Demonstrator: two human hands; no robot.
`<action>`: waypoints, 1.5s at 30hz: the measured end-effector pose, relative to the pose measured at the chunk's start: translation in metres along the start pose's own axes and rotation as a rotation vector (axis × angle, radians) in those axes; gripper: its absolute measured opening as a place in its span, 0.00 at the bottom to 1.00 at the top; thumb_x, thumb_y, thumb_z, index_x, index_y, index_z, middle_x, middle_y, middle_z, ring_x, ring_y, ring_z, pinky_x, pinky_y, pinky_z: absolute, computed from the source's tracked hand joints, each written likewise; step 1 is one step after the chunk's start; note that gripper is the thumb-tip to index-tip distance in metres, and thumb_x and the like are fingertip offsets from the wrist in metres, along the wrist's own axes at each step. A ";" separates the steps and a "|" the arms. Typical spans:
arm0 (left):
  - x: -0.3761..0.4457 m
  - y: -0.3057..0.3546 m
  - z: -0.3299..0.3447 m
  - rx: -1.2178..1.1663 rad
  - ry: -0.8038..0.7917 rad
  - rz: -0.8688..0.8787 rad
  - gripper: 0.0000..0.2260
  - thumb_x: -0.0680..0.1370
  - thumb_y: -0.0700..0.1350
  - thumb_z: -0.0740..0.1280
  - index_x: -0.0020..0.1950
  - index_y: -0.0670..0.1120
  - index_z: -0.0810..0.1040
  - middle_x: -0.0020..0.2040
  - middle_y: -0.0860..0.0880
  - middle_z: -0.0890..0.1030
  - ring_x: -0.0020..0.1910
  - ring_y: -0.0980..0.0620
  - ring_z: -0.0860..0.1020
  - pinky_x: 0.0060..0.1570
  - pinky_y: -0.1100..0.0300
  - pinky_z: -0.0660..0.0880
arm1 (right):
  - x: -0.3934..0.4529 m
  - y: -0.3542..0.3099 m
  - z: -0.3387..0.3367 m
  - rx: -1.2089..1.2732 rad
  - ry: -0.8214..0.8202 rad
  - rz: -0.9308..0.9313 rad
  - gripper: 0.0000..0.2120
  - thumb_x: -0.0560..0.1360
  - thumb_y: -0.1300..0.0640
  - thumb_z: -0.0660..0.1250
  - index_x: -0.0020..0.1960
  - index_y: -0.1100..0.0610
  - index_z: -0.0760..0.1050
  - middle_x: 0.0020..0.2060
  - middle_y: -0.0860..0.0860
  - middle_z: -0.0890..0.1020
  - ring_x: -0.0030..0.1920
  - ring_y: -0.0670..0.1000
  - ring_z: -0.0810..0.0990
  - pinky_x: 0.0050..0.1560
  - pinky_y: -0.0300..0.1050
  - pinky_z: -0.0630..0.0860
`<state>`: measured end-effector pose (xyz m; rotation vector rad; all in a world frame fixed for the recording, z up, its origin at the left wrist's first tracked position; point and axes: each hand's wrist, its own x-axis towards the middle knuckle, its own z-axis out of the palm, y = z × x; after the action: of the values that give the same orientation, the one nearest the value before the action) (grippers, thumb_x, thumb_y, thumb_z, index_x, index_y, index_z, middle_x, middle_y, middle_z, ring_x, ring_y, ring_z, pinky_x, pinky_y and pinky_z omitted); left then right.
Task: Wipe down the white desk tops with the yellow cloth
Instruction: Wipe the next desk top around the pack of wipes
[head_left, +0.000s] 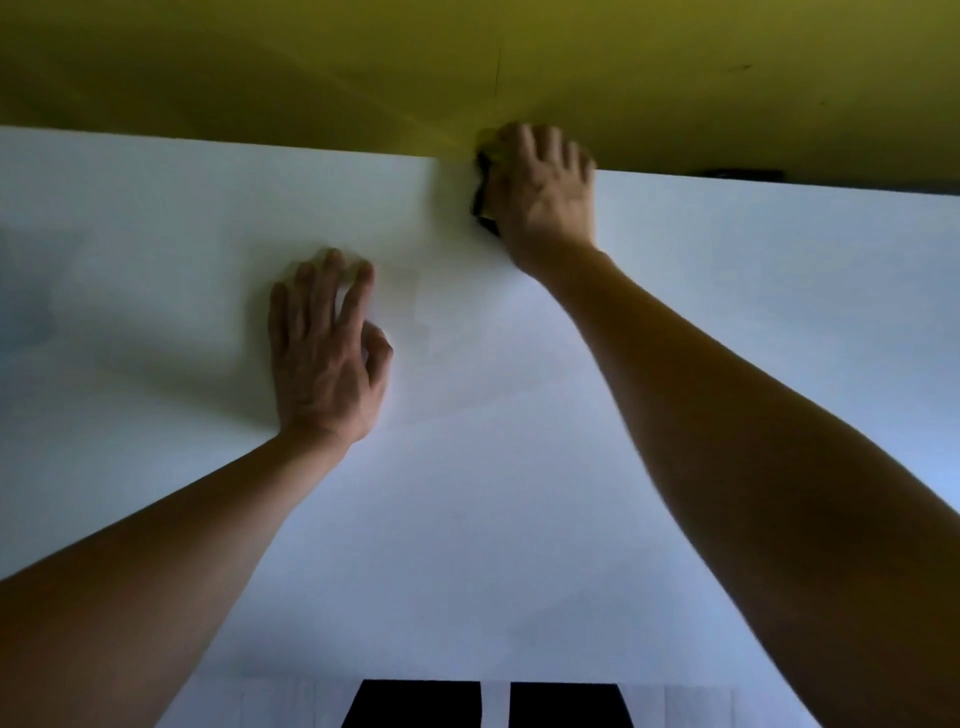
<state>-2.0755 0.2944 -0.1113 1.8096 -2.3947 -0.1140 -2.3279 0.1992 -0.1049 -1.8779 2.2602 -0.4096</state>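
Right hand (540, 187) presses cloth (485, 179) — left hand (324, 353) flat on desk (519, 467).

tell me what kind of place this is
Probably an office or study cubicle: a plain white desk top backed by a yellow partition, with the right hand wiping at its back edge.

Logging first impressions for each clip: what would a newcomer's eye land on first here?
Two bare arms reach across a white desk top. The right hand presses a bunched cloth, mostly hidden beneath it, at the desk's far edge. The left hand lies on the desk left of centre, fingers loosely spread. A yellow panel fills the top of the view.
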 end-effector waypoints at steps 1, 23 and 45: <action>0.000 0.001 0.000 0.010 0.002 0.002 0.28 0.81 0.46 0.57 0.82 0.47 0.64 0.83 0.41 0.61 0.81 0.35 0.60 0.81 0.39 0.53 | -0.003 0.024 -0.007 -0.017 0.022 0.033 0.23 0.79 0.44 0.52 0.66 0.54 0.72 0.58 0.59 0.76 0.59 0.61 0.74 0.61 0.53 0.64; -0.006 0.250 0.034 -0.111 -0.087 0.155 0.31 0.78 0.49 0.58 0.79 0.36 0.67 0.80 0.36 0.66 0.81 0.36 0.62 0.82 0.42 0.56 | 0.014 0.056 -0.025 -0.030 -0.168 -0.190 0.20 0.85 0.45 0.51 0.72 0.53 0.65 0.63 0.56 0.74 0.62 0.60 0.73 0.60 0.52 0.65; -0.008 0.252 0.041 -0.095 0.001 0.145 0.31 0.78 0.47 0.59 0.81 0.39 0.65 0.82 0.40 0.63 0.82 0.39 0.61 0.81 0.41 0.56 | 0.002 0.098 -0.037 -0.014 -0.124 -0.142 0.18 0.84 0.45 0.52 0.68 0.53 0.68 0.60 0.55 0.75 0.59 0.59 0.74 0.57 0.53 0.65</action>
<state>-2.3197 0.3700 -0.1166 1.5899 -2.4652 -0.2079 -2.4307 0.2170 -0.1008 -2.0188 2.0638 -0.2890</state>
